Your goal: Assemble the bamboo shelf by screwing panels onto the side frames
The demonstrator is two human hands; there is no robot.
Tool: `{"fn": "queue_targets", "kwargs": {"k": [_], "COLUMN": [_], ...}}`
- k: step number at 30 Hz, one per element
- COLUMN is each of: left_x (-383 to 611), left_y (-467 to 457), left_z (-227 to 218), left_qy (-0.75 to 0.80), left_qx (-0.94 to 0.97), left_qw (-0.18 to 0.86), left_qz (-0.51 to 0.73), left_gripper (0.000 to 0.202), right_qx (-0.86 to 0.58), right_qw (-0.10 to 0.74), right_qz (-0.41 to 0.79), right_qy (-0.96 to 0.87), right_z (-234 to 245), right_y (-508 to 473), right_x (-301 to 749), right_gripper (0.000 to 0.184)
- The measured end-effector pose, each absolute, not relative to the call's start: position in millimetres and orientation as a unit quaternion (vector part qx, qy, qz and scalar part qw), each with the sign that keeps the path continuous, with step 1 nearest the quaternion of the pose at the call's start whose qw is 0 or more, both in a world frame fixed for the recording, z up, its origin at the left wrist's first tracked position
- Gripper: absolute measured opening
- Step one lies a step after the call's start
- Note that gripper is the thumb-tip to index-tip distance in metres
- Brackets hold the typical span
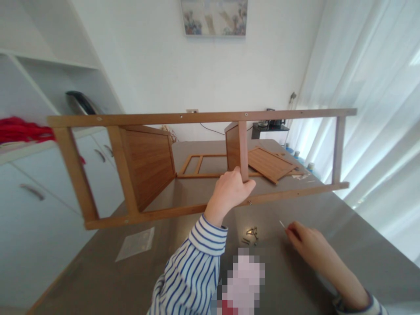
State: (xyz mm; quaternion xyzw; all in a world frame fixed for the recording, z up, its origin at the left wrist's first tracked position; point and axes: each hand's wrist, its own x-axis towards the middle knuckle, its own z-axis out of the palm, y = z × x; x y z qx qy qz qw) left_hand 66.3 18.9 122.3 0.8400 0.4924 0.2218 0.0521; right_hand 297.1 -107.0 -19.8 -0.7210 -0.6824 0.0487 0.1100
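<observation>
With left hand (pixel 231 189), fingers wrapped round, gripping crossbar (pixel 243 146) of wooden frame (pixel 213 117); with right hand (pixel 311 245), fingertips together, pinching thin rod (pixel 281 224). Loose screws (pixel 252 232) to its left. Frame ahead, long axis left-to-right, nearer left hand.

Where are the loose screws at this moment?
In the head view, the screws lie in a loose group on the table, a little right of and below the picture's centre, between the left sleeve and the right hand.
</observation>
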Motion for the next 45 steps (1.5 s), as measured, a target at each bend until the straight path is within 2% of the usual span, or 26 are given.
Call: {"fn": "queue_targets", "kwargs": {"k": [6, 10, 18, 26, 45], "left_x": [65.7, 65.6, 66.2, 67.6, 66.0], "left_y": [18.3, 17.5, 16.3, 15.9, 15.6], "left_z": [124.3, 125.6, 125.9, 127.1, 128.0], "left_qy": [0.494, 0.502, 0.5, 0.506, 0.505], "left_qx": [0.84, 0.836, 0.837, 0.835, 0.836], "left_qw": [0.06, 0.068, 0.058, 0.062, 0.063], "left_qz": [0.216, 0.21, 0.214, 0.207, 0.204], "left_gripper": [0.029, 0.029, 0.029, 0.03, 0.03], "right_qx": [-0.655, -0.629, -0.614, -0.517, -0.491], "right_qw": [0.303, 0.362, 0.364, 0.378, 0.352], "right_qz": [0.145, 0.157, 0.173, 0.02, -0.038], "right_qy": [-0.677, -0.67, -0.678, -0.768, -0.796], "right_z": [0.4, 15.8, 44.9, 68.0, 73.7], "right_y": [-117.7, -123.0, -132.8, -124.3, -109.5], "right_x": [285.1, 276.0, 257.7, 222.9, 205.0], "right_gripper": [0.025, 0.026, 0.023, 0.022, 0.023]}}
